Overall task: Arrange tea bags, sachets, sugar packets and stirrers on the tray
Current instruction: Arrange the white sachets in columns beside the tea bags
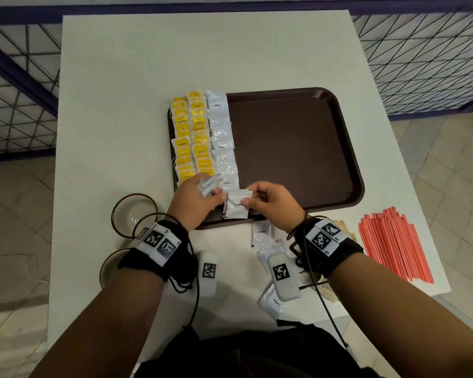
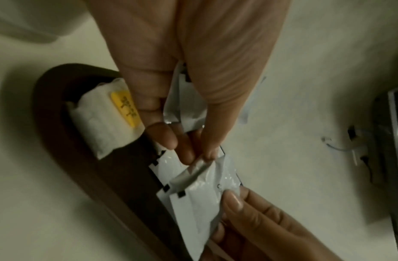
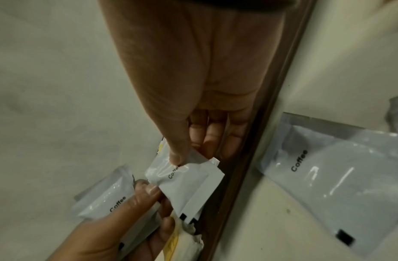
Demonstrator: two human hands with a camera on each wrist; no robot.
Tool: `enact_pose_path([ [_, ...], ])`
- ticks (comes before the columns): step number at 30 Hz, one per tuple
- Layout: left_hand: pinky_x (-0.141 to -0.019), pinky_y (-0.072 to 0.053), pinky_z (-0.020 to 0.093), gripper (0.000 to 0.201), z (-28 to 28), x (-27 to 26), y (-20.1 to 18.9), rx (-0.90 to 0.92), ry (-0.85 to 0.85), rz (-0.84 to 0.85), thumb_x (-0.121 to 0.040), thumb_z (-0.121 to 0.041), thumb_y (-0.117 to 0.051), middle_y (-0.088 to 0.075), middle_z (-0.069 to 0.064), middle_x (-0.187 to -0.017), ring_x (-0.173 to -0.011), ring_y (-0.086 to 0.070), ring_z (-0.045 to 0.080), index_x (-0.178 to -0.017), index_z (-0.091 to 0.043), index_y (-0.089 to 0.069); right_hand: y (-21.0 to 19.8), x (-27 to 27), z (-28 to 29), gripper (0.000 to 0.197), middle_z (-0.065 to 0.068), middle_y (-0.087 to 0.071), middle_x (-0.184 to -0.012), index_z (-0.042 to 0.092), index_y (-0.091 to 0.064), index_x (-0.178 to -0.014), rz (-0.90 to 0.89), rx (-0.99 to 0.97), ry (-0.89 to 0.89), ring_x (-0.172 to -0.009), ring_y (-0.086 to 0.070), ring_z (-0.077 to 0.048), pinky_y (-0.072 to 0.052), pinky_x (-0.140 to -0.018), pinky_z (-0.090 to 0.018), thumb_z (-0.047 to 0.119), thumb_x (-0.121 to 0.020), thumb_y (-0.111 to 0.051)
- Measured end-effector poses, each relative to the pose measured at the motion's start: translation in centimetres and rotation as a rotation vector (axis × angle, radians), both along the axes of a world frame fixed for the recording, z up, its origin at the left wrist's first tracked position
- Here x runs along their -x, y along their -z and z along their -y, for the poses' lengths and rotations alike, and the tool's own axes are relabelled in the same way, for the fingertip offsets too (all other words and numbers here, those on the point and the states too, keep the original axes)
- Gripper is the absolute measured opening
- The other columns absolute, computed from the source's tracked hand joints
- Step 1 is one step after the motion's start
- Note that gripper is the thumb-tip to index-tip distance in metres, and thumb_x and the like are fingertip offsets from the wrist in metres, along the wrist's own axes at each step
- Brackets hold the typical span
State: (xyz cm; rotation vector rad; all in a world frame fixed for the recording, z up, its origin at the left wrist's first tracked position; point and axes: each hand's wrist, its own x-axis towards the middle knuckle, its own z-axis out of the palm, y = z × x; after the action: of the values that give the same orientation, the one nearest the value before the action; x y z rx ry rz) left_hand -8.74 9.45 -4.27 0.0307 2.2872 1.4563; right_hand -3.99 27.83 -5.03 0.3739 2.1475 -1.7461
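Observation:
A brown tray carries two columns of yellow tea bags and one column of white coffee sachets along its left side. Over the tray's near left corner, my left hand holds a bunch of coffee sachets in its curled fingers, and its thumb and fingertips touch the corner of a small sachet stack. My right hand pinches that stack from the other side, between thumb and fingers. Red stirrers lie in a pile on the table at the right.
Loose coffee sachets lie on the white table under my right wrist, with more nearer the front edge. Two glass bowls stand to the left of the tray. Tan packets show behind the right wrist. A wire fence surrounds the table.

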Motion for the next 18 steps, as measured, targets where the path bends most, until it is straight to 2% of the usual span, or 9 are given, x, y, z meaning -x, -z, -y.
enact_pose_path([
  [2, -0.063, -0.039, 0.026, 0.018, -0.4, 0.7, 0.0, 0.122, 0.101, -0.068, -0.077, -0.013, -0.073, -0.056, -0.003, -0.069, -0.068, -0.052, 0.020, -0.076, -0.008, -0.055, 0.2, 0.4, 0.1, 0.010, -0.014, -0.058, -0.074, 0.012, -0.062, -0.091, -0.001, -0.049, -0.016, -0.069, -0.054, -0.022, -0.053, -0.073, -0.043, 0.009, -0.083, -0.068],
  [4, -0.066, -0.039, 0.028, 0.012, -0.7, 1.1, 0.2, 0.206, 0.150, -0.105, -0.079, -0.010, -0.069, -0.059, 0.004, -0.078, -0.076, -0.054, 0.023, -0.083, -0.006, -0.058, 0.7, 0.7, 0.1, 0.013, -0.005, -0.058, -0.070, 0.013, -0.062, -0.088, -0.017, -0.120, -0.006, -0.062, -0.053, -0.013, -0.049, -0.066, -0.025, 0.008, -0.080, -0.071],
  [5, -0.069, -0.040, 0.029, 0.011, -0.8, 1.3, 0.4, 0.236, 0.150, -0.117, -0.079, -0.010, -0.067, -0.060, 0.006, -0.081, -0.079, -0.056, 0.024, -0.084, -0.008, -0.058, 0.9, 0.8, 0.1, 0.016, -0.001, -0.058, -0.070, 0.015, -0.061, -0.085, -0.025, -0.156, 0.010, -0.060, -0.052, -0.010, -0.047, -0.064, -0.020, 0.008, -0.078, -0.073],
  [7, -0.069, -0.039, 0.027, 0.011, -1.2, 1.7, 0.6, 0.299, 0.143, -0.128, -0.080, -0.013, -0.067, -0.062, 0.007, -0.084, -0.079, -0.056, 0.024, -0.084, -0.012, -0.057, 1.4, 0.9, 0.2, 0.024, 0.002, -0.059, -0.069, 0.021, -0.056, -0.078, -0.033, -0.222, 0.051, -0.060, -0.053, -0.007, -0.047, -0.066, -0.018, 0.008, -0.074, -0.077],
  [9, -0.069, -0.037, 0.026, 0.014, -1.6, 2.0, 0.7, 0.352, 0.150, -0.135, -0.081, -0.015, -0.067, -0.063, 0.008, -0.087, -0.078, -0.053, 0.022, -0.092, -0.009, -0.060, 1.7, 1.0, 0.2, 0.029, 0.004, -0.059, -0.068, 0.022, -0.053, -0.076, -0.033, -0.278, 0.063, -0.062, -0.054, -0.006, -0.047, -0.067, -0.017, 0.009, -0.071, -0.079],
  [11, -0.069, -0.035, 0.025, 0.019, -2.0, 2.2, 0.6, 0.387, 0.156, -0.132, -0.082, -0.014, -0.066, -0.063, 0.010, -0.092, -0.078, -0.050, 0.020, -0.099, -0.007, -0.061, 1.8, 1.0, 0.3, 0.027, 0.006, -0.057, -0.067, 0.018, -0.054, -0.078, -0.033, -0.305, 0.052, -0.061, -0.053, -0.004, -0.046, -0.065, -0.013, 0.010, -0.071, -0.079],
  [14, -0.070, -0.035, 0.025, 0.022, -2.3, 2.3, 0.4, 0.423, 0.162, -0.136, -0.084, -0.013, -0.064, -0.064, 0.011, -0.097, -0.081, -0.050, 0.020, -0.105, -0.007, -0.061, 1.9, 0.9, 0.6, 0.023, 0.003, -0.059, -0.070, 0.014, -0.057, -0.081, -0.029, -0.306, 0.058, -0.060, -0.052, -0.004, -0.047, -0.066, -0.015, 0.008, -0.072, -0.077],
  [18, -0.072, -0.036, 0.025, 0.027, -2.4, 2.5, 0.2, 0.446, 0.183, -0.135, -0.085, -0.014, -0.063, -0.064, 0.011, -0.103, -0.092, -0.057, 0.028, -0.111, -0.007, -0.060, 2.0, 1.0, 0.8, 0.021, -0.001, -0.063, -0.075, 0.012, -0.060, -0.085, -0.017, -0.335, 0.057, -0.064, -0.054, -0.006, -0.046, -0.066, -0.011, 0.010, -0.072, -0.077],
])
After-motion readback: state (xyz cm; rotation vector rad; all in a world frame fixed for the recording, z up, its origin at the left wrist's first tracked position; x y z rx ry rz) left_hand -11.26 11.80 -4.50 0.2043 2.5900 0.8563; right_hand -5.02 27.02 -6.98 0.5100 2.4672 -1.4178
